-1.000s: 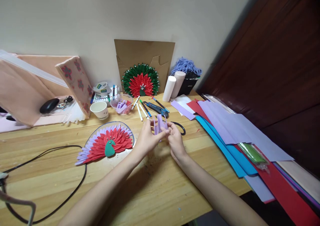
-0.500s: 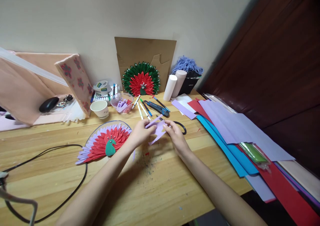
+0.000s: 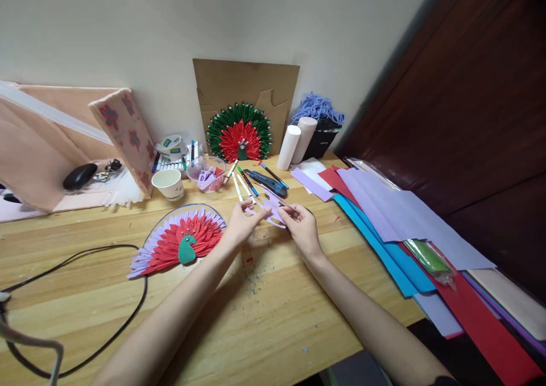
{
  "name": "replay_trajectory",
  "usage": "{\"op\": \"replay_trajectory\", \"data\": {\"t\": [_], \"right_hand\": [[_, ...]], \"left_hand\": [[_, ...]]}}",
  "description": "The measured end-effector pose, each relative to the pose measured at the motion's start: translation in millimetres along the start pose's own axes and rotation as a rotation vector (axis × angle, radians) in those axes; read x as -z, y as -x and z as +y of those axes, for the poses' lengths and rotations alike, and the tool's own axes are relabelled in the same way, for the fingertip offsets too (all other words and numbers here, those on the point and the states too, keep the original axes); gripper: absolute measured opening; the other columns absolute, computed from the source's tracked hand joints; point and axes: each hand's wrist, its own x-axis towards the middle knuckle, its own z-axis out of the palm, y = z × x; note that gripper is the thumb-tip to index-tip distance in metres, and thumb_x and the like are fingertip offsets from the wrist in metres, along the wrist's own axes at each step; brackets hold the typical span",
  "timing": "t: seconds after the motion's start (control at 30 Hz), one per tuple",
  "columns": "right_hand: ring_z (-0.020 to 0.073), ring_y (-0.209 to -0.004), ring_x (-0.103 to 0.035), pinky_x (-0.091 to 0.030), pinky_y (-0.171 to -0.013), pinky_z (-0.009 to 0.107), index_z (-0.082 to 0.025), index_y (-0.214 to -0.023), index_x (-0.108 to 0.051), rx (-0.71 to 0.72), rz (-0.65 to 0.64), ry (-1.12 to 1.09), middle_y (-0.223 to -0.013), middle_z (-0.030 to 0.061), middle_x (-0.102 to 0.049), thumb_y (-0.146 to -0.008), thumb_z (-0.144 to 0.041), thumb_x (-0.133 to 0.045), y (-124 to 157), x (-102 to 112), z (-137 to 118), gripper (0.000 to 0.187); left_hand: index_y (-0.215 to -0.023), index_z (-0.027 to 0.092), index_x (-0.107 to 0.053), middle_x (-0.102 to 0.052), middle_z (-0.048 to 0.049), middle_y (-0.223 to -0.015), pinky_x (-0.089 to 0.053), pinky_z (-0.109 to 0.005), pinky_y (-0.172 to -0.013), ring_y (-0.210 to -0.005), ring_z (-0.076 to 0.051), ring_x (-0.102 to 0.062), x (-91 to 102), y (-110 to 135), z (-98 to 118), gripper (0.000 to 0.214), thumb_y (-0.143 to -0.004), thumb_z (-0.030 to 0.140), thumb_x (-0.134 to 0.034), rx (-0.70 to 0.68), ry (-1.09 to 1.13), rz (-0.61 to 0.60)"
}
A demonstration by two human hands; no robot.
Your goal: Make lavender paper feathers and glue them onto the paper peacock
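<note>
Between my two hands, a cut piece of lilac paper [image 3: 276, 208] with slits and narrow strips hangs above the table. My left hand [image 3: 242, 223] pinches its left side between thumb and fingers. On the other side, my right hand [image 3: 302, 228] grips the paper's right edge with thumb and forefinger. Left of my left hand lies a paper peacock [image 3: 186, 249] with a green body and red and lilac feathers on a round clear base. Several markers [image 3: 248, 182] and a blue utility knife [image 3: 268, 183] lie just beyond my fingers.
At the back stand a paper cup [image 3: 169, 185], a plastic bowl [image 3: 206, 174] of scraps, a finished peacock [image 3: 241, 133] against cardboard [image 3: 247, 82], and white rolls [image 3: 289, 148]. Coloured sheets [image 3: 394, 204] cover the right side. A black cable [image 3: 143, 301] loops at left.
The lilac paper has been turned between my hands, and its lower strip now curves near my right fingers. The black loop handle beside my right hand is now mostly hidden.
</note>
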Motion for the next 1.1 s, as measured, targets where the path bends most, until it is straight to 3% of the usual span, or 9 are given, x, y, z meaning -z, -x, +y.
{"op": "replay_trajectory", "data": {"t": [0.1,0.23,0.33,0.43,0.57,0.73,0.87,0.97,1.1], "right_hand": [[0.0146,-0.070,-0.058,-0.048,-0.068,0.027,-0.017,-0.073,-0.058,0.015,-0.011,-0.017,-0.072,0.0005,-0.062,-0.068,-0.038,-0.070,6,-6,2,0.025],[0.0147,-0.068,-0.057,-0.046,-0.068,0.026,-0.018,-0.071,-0.056,0.018,-0.071,0.015,-0.071,-0.0004,-0.061,-0.067,-0.039,-0.070,10,-11,-1,0.026],[0.0154,-0.066,-0.056,-0.044,-0.065,0.027,-0.019,-0.068,-0.056,0.026,-0.174,0.116,-0.068,0.0000,-0.060,-0.073,-0.044,-0.062,1,1,-10,0.027],[0.0177,-0.074,-0.058,-0.044,-0.069,0.029,-0.020,-0.075,-0.059,0.079,-0.239,0.342,-0.076,0.0027,-0.062,-0.081,-0.044,-0.050,-15,33,-17,0.027],[0.0219,-0.080,-0.056,-0.040,-0.068,0.030,-0.020,-0.074,-0.056,0.132,-0.191,0.887,-0.081,0.0038,-0.061,-0.062,-0.027,-0.068,-29,69,-13,0.018],[0.0180,-0.061,-0.052,-0.033,-0.054,0.026,-0.022,-0.068,-0.053,0.134,-0.266,1.059,-0.065,0.0005,-0.058,-0.058,-0.019,-0.062,-27,66,-3,0.014],[0.0139,-0.048,-0.046,-0.027,-0.046,0.025,-0.021,-0.059,-0.049,0.004,-0.333,0.928,-0.053,-0.0019,-0.053,-0.064,-0.028,-0.062,-22,62,-14,0.015],[0.0133,-0.048,-0.049,-0.033,-0.047,0.025,-0.020,-0.066,-0.050,-0.164,-0.419,0.506,-0.054,-0.0033,-0.052,-0.069,-0.029,-0.059,-15,57,-29,0.013],[0.0151,-0.065,-0.060,-0.045,-0.060,0.027,-0.019,-0.084,-0.056,-0.248,-0.637,-0.015,-0.079,0.0017,-0.059,-0.070,-0.030,-0.066,2,34,-41,0.020]], "left_hand": [[-0.081,0.010,-0.064,-0.069,-0.0104,-0.085,-0.052,-0.024,-0.065,-0.072,-0.016,-0.065,-6.8,5,-5,0.038,-0.057,0.036,-0.078,0.164,0.193,-0.137],[-0.075,0.010,-0.065,-0.068,-0.0075,-0.069,-0.050,-0.024,-0.052,-0.054,-0.013,-0.061,-8.7,6,-7,0.036,-0.054,0.035,-0.080,0.223,0.288,-0.137],[-0.072,0.009,-0.065,-0.067,-0.0074,-0.065,-0.048,-0.024,-0.048,-0.050,-0.014,-0.059,-4.7,3,-6,0.036,-0.056,0.039,-0.078,0.139,0.217,-0.121],[-0.071,0.011,-0.065,-0.068,-0.0064,-0.068,-0.048,-0.024,-0.055,-0.058,-0.015,-0.062,2.2,-3,-3,0.032,-0.057,0.038,-0.076,-0.020,0.079,0.005],[-0.064,0.012,-0.063,-0.065,-0.0039,-0.062,-0.046,-0.024,-0.057,-0.059,-0.015,-0.061,10.3,-7,3,0.029,-0.058,0.037,-0.075,-0.172,-0.037,0.131],[-0.062,0.012,-0.063,-0.064,-0.0024,-0.058,-0.046,-0.025,-0.056,-0.056,-0.015,-0.059,15.3,-6,15,0.029,-0.055,0.037,-0.076,-0.180,0.001,0.168],[-0.064,0.011,-0.064,-0.065,-0.0029,-0.060,-0.048,-0.027,-0.061,-0.058,-0.015,-0.061,21.4,-10,19,0.029,-0.055,0.037,-0.076,-0.193,0.034,0.163],[-0.069,0.011,-0.065,-0.066,-0.0036,-0.065,-0.049,-0.027,-0.064,-0.061,-0.015,-0.061,26.2,-13,19,0.031,-0.057,0.038,-0.076,-0.226,0.058,0.155],[-0.073,0.011,-0.063,-0.066,-0.0037,-0.068,-0.048,-0.027,-0.065,-0.062,-0.014,-0.061,29.8,-14,19,0.033,-0.058,0.039,-0.075,-0.254,0.075,0.181]]}}
